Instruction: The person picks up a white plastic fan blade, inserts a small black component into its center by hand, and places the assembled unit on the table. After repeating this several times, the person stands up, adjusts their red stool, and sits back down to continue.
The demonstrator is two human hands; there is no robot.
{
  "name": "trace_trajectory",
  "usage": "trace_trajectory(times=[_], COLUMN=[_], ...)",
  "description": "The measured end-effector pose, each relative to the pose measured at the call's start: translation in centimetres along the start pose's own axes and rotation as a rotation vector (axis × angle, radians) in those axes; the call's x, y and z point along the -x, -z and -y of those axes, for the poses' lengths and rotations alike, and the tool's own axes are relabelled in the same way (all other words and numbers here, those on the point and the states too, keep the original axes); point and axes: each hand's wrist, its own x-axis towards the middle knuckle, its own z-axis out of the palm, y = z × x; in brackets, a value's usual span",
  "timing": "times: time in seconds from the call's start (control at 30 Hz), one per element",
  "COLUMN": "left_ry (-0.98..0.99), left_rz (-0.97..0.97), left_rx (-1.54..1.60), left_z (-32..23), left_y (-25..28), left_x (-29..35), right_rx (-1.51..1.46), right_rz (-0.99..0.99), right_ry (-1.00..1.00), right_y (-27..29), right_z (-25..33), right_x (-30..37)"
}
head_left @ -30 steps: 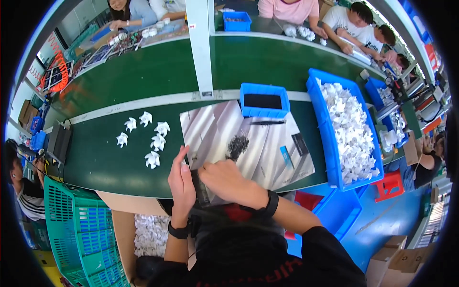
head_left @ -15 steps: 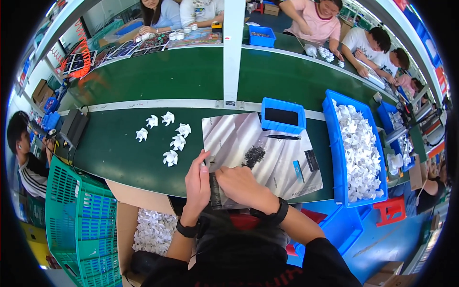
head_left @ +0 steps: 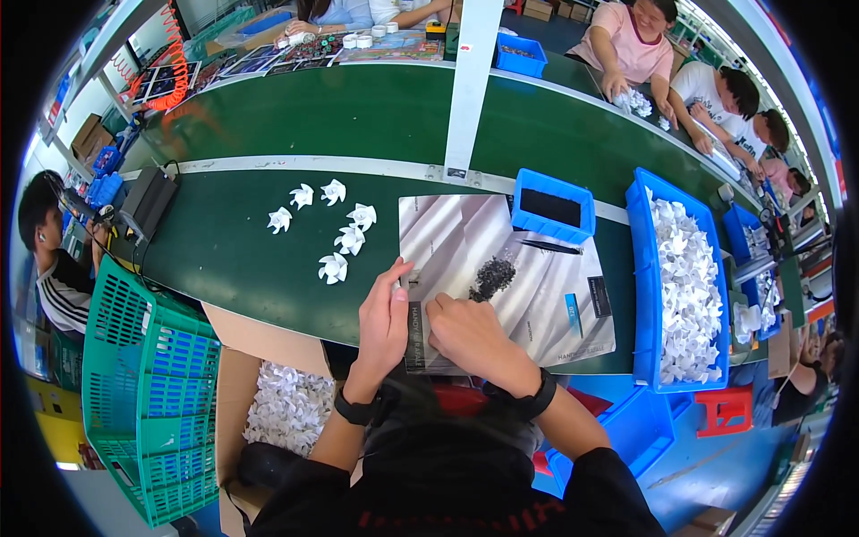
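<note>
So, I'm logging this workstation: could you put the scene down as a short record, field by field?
Left hand: at the left edge of the sheet; grip unclear
Right hand: curled over the sheet; contents hidden
On sheet: pile of black bits; thin dark tool
Small bin: blue, black contents, at sheet's far edge
Big bin: blue, heaped with white parts, right of sheet
Loose parts: six, white, left of sheet
Near side, left: green basket; carton of white parts

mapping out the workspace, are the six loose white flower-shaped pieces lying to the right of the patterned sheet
No, the six loose white pieces lie on the green table to the left of the patterned sheet.
</note>
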Motion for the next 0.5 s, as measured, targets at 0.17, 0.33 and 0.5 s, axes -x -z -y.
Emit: trace_trajectory(times=[0.17,0.33,0.5], left_ry=[-0.1,-0.013,0.124], left_rz=[-0.014,0.013,0.189], left_rx=[-0.007,0.488,0.65], left_z=[-0.1,-1.4,-2.2], left_y=[-0.7,-4.8,-8.8], left_x=[-0.1,1.5,2.3], right_rx=[-0.417,-1.305,-1.456], right_rz=[-0.215,-0.434,-0.609], right_ry=[-0.13,-0.415,-0.494], right_y=[-0.5,-2.2,-2.5], right_z=[-0.8,-0.8,-0.7], right_x=[1.3,3.8,5.5])
